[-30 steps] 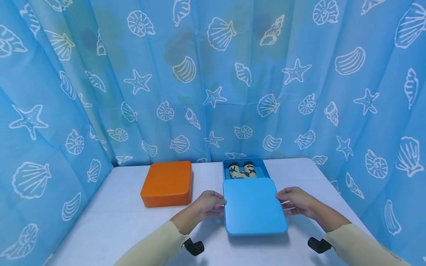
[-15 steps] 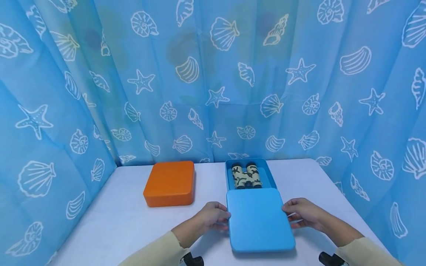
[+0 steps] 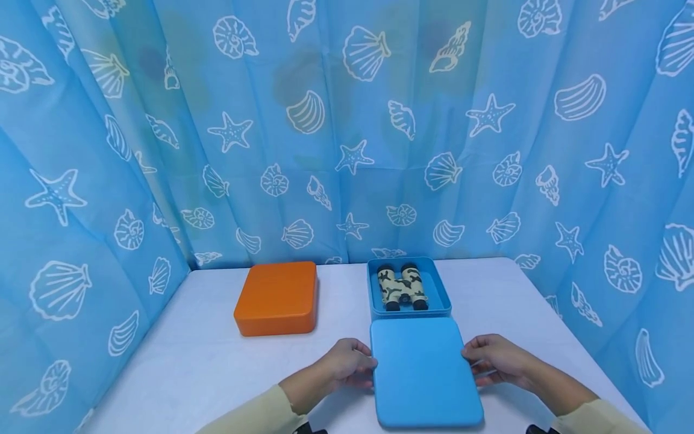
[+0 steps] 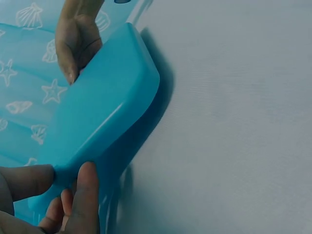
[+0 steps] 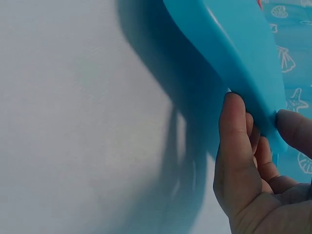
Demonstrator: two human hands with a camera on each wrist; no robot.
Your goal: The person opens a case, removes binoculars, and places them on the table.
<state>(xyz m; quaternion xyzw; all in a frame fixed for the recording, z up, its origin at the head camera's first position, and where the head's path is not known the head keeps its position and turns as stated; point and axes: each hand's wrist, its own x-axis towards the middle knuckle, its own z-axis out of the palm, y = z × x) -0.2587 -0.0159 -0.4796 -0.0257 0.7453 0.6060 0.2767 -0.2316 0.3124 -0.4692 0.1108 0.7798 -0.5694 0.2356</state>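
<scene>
A light blue square box lid (image 3: 425, 374) is held by its two sides, just in front of the blue box (image 3: 435, 289). My left hand (image 3: 346, 363) pinches the lid's left edge, thumb on top and fingers under the rim. On the opposite edge, my right hand (image 3: 497, 360) pinches it the same way. Both wrist views show the lid (image 4: 105, 92) raised off the table, with a shadow below. Inside the uncovered box lies a pair of camouflage binoculars (image 3: 402, 287), fully visible from above.
An orange closed box (image 3: 278, 295) stands to the left on the white tablecloth (image 3: 206, 361). Behind the table hangs a blue curtain (image 3: 325, 138) printed with shells and starfish; it also runs along both sides.
Both hands have drawn the lid toward me, off the blue box. The binoculars were partly covered and now show whole. The head view has shifted slightly.
</scene>
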